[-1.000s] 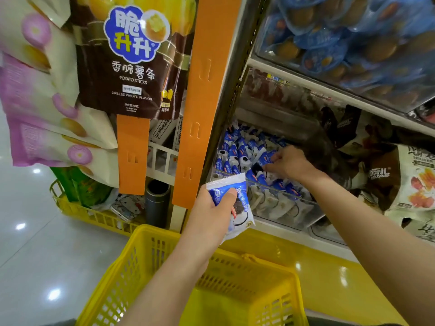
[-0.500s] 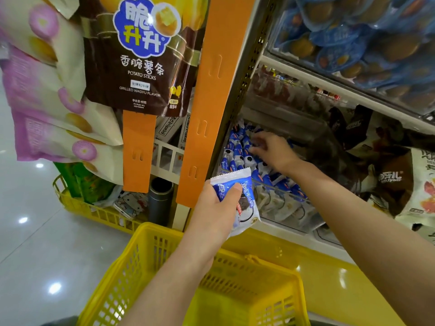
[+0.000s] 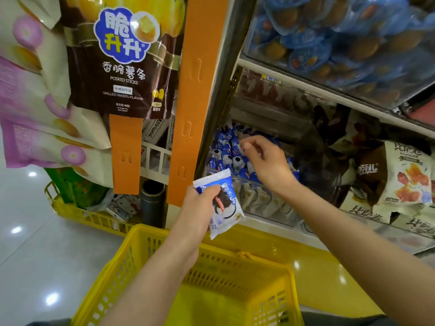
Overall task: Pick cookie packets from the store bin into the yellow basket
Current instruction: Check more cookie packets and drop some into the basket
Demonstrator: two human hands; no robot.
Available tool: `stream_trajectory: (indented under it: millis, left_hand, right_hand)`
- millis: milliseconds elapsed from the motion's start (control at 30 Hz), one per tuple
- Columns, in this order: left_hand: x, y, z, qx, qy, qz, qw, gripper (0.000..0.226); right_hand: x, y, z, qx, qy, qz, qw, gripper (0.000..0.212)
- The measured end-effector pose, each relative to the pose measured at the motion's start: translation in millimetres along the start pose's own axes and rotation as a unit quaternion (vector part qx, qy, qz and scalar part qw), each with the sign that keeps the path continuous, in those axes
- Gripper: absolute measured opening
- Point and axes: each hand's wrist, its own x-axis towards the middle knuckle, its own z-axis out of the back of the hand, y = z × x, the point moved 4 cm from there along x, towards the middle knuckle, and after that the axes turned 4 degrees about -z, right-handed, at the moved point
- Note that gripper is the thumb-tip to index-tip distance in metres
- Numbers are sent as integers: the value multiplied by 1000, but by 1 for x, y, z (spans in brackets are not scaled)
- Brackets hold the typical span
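Note:
My left hand point(image 3: 199, 211) grips a blue and white cookie packet point(image 3: 223, 203) upright, just above the far rim of the yellow basket point(image 3: 138, 262). The clear store bin point(image 3: 261, 203) on the shelf holds several more blue cookie packets point(image 3: 224, 151). My right hand point(image 3: 263, 158) hovers over those packets inside the bin, fingers curled and slightly apart, with nothing visibly held. The basket's inside looks bare where it shows.
An orange shelf post point(image 3: 195, 95) stands left of the bin. Potato stick bags point(image 3: 122, 60) hang at upper left. A second yellow basket point(image 3: 77, 212) with items sits on the floor behind. White and brown snack bags point(image 3: 400, 177) fill the shelf to the right.
My right hand has shifted from the bin's front toward its back left, over the packets. My left hand has kept its packet and stayed nearly in place.

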Motion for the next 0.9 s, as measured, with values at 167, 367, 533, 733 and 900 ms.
stream_trajectory:
  millis: [167, 367, 533, 733, 900]
  left_hand:
    - [-15, 7, -1, 101, 58, -64, 991, 16]
    - [-31, 9, -9, 149, 84, -119, 978, 20]
    - [-32, 11, -10, 162, 65, -149, 973, 19]
    - [-30, 18, -10, 204, 64, -163, 963, 26]
    - [-28, 21, -12, 167, 88, -121, 974, 38]
  right_hand:
    - [-73, 17, 0, 82, 69, -31, 994, 26]
    - [-99, 10, 4, 223, 85, -123, 963, 12]
    - [-108, -2, 3, 277, 132, -179, 935, 8]
    - [-114, 8, 8, 37, 56, 28, 997, 4]
    - [-112, 7, 13, 73, 20, 22, 997, 8]
